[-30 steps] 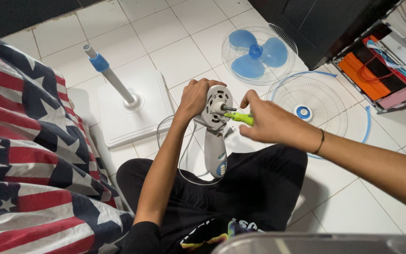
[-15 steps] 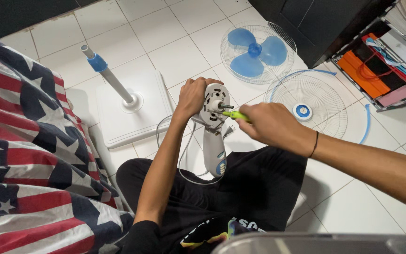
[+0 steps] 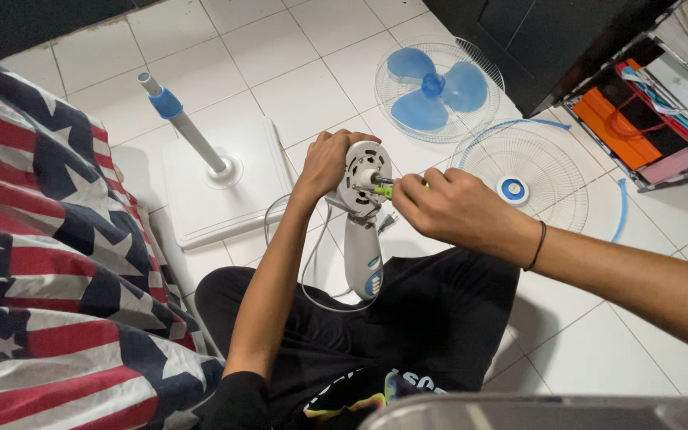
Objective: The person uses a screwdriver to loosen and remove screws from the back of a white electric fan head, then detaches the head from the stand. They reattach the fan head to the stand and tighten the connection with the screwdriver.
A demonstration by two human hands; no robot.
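A person sits on a white tiled floor point(image 3: 320, 48) beside a fan's white base and pole point(image 3: 209, 171). The left hand point(image 3: 326, 161) grips the rim of a white fan motor housing point(image 3: 362, 183), held above the lap; rigid plastic, probably fairly heavy. The right hand point(image 3: 447, 209) pinches a green-handled screwdriver point(image 3: 388, 191) at its face

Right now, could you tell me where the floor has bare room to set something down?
Bare tiles lie above the white fan base, towards the blue blade, and at lower right below the wire guard. Crowded around both hands at the motor housing.
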